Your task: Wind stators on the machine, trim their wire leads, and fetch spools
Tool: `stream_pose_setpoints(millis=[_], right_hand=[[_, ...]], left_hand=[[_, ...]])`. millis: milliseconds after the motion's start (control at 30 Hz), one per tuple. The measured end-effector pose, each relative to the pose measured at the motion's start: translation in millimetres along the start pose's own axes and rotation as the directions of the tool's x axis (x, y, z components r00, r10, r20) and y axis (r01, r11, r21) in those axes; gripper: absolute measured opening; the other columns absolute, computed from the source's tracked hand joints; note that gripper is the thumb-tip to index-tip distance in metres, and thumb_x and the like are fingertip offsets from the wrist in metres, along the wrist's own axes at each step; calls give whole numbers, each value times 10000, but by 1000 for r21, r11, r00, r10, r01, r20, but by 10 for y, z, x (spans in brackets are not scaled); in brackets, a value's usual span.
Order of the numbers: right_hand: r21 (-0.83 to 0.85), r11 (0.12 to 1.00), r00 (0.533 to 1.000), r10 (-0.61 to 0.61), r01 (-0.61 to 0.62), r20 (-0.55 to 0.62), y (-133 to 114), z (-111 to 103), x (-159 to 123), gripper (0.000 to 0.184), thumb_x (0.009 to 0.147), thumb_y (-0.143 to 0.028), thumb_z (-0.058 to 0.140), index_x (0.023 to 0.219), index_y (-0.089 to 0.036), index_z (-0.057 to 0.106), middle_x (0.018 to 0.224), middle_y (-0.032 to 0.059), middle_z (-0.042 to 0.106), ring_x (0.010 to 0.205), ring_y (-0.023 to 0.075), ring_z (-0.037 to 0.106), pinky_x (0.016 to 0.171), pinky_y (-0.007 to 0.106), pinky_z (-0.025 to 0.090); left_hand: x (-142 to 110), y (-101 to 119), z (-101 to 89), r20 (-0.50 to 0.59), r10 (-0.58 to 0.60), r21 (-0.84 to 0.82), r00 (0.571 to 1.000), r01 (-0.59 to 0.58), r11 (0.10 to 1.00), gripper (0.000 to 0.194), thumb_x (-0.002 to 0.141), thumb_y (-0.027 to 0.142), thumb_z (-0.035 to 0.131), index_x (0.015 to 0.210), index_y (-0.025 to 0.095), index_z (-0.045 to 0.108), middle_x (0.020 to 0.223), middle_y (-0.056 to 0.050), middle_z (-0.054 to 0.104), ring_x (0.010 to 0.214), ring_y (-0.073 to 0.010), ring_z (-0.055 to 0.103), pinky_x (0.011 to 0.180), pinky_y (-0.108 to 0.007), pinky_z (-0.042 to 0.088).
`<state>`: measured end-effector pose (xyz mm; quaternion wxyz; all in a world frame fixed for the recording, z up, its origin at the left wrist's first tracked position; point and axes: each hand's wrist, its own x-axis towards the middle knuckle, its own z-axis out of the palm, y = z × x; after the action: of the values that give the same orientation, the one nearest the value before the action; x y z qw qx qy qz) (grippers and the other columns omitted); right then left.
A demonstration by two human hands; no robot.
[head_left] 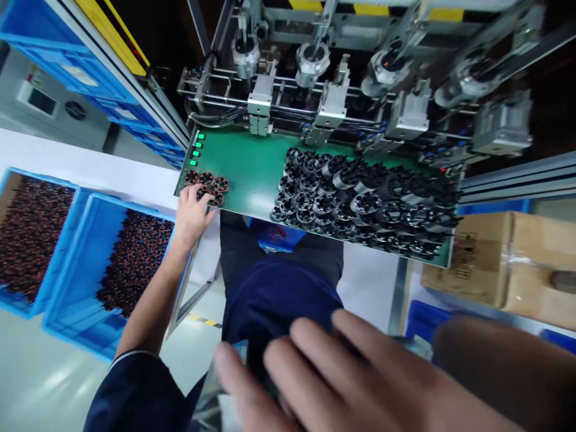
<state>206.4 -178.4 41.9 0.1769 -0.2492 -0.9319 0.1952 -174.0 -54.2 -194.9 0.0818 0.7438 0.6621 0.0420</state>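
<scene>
Copper-wound stators (207, 182) lay in a small cluster at the near left corner of the green tabletop (252, 171). Each looked stiff and fairly heavy for its size, probably steel-cored, with windings open to nicks; the outer rim seemed the safer hold. Left hand (192, 215) lay over the cluster, fingers touching the stators, though whether they gripped was impossible to tell. Right hand (310, 384) crossed the bottom of the view, blurred, fingers spread, holding nothing I could make out; its lower part was cut off. Two blue totes (76, 312) held packed stators at left. Black banded cylinders (364, 201) crowded the tabletop's right side, their exact form unclear. A pneumatic machine (310, 90) stood beyond, and a cardboard box (477, 261) sat at right.
</scene>
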Motion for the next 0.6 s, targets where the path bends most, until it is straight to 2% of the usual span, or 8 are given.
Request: stream_pose_setpoints(millis=[100,167,233,333,400,500,533,600], right_hand=[[-56,996,997,76,-76,4,240,46,-208,508,981,-323,741,1469,-391,864,1177,11,924,953,339,856,692,507,730],[17,991,987,127,-129,94,450,189,-325,605,1022,-228,683,1617,-299,764,1360,63,894,1143,330,869,917,498,767],[120,969,962,193,-218,193,667,385,-425,600,1082,-190,635,1678,-229,693,1413,108,873,1236,304,864,1044,481,748],[302,876,910,287,-376,300,901,675,-534,494,1177,-243,574,1654,-211,700,1441,117,864,1279,271,863,1086,441,734],[439,782,892,332,-443,308,968,822,-568,446,1211,-294,571,1623,-227,729,1467,102,861,1297,248,860,1117,406,719],[608,647,872,457,-461,174,966,962,-544,379,1197,-314,645,1540,-274,800,1408,72,888,1209,223,879,1097,358,708],[647,614,847,524,-451,93,951,989,-516,351,1178,-302,682,1497,-290,827,1346,60,905,1125,212,887,1050,343,714],[709,577,750,654,-406,-102,918,1015,-435,295,1140,-277,744,1404,-311,873,1164,30,923,925,182,864,916,315,714]], left_hand=[[143,-69,93,61,43,29,997,-45,999,244,1085,383,768,1220,212,878,1782,-184,564,1679,-484,411,1383,-712,373],[202,-92,123,81,90,28,993,-92,995,279,1112,453,743,1124,217,892,1798,-157,567,1706,-469,395,1409,-721,330],[222,-67,128,62,117,4,991,-117,993,342,1129,521,720,1066,227,885,1800,-130,581,1724,-449,390,1431,-719,295],[164,110,81,-87,89,-82,992,-96,992,368,1120,582,720,1056,240,840,1821,-125,562,1742,-435,378,1427,-696,320],[76,346,0,-228,57,-190,972,-102,976,359,1112,593,721,1046,244,776,1784,-148,590,1700,-418,447,1390,-667,393],[-93,851,-207,-334,52,-400,941,-191,896,335,1144,571,677,1010,264,655,1458,-135,777,1423,-340,697,1228,-576,572],[-152,1038,-295,-344,66,-456,937,-228,861,334,1148,569,679,1004,271,634,1333,-109,804,1316,-316,745,1162,-544,615],[-267,1394,-480,-371,98,-518,923,-294,804,339,1120,587,746,1017,280,646,1206,-73,805,1197,-294,776,1079,-513,658]])
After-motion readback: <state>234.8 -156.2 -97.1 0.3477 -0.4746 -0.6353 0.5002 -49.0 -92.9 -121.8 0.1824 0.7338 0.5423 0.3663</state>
